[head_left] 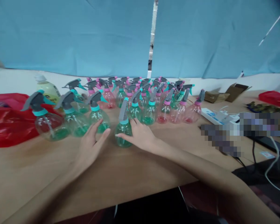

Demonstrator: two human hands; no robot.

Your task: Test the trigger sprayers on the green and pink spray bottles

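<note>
My right hand (140,135) wraps its fingers and thumb around the belly of a small green spray bottle (123,129) with a grey trigger, standing upright on the wooden table (135,174). My left hand (91,144) lies open, fingers stretched toward another green spray bottle (98,116), its fingertips at that bottle's base. Behind them stands a crowd of several more green and pink spray bottles (151,99).
A red plastic bag (7,121) lies at the left, with a yellowish bottle (48,88) behind it. A white power strip (220,116) with cables, small cardboard boxes (226,93) and another red bag (274,98) lie at the right. A blue curtain (84,34) hangs behind.
</note>
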